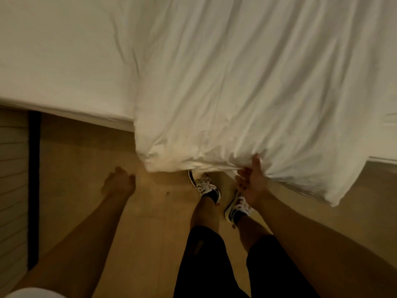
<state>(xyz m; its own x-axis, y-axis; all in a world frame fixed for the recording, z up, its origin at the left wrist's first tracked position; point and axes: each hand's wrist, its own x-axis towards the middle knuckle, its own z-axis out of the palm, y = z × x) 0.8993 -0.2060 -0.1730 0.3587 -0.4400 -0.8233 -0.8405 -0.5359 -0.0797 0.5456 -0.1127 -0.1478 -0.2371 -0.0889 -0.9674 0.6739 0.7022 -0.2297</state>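
1. Mostly, we see the white duvet [236, 93]. It lies wrinkled across the bed and hangs over the near edge, with its lower hem above the floor [86, 158].
2. Our right hand [252, 181] holds this hem near its middle. The thumb lies on top of the cloth and the fingers [242, 177] curl under it, so the cloth is pinched and folds run out from the grip.
3. Our left hand [119, 182] is apart from the duvet, over the floor to the left of the hanging corner. It is blurred. The fingers look loosely bent and they hold nothing.
4. The duvet hides the bed edge behind it and the toe of the left shoe [204, 184]. The right wrist covers part of the right shoe [236, 208].
5. The top and right borders of the view cut the duvet off, so we cannot tell how far it reaches. To the left of it, the smooth sheet [64, 61] is cut off too.
6. At the bottom left corner a pale round shape [32, 293] is cut off, and we cannot tell what it is.
7. The dark marks on the white shoes are too blurred to read as any brand or letters.
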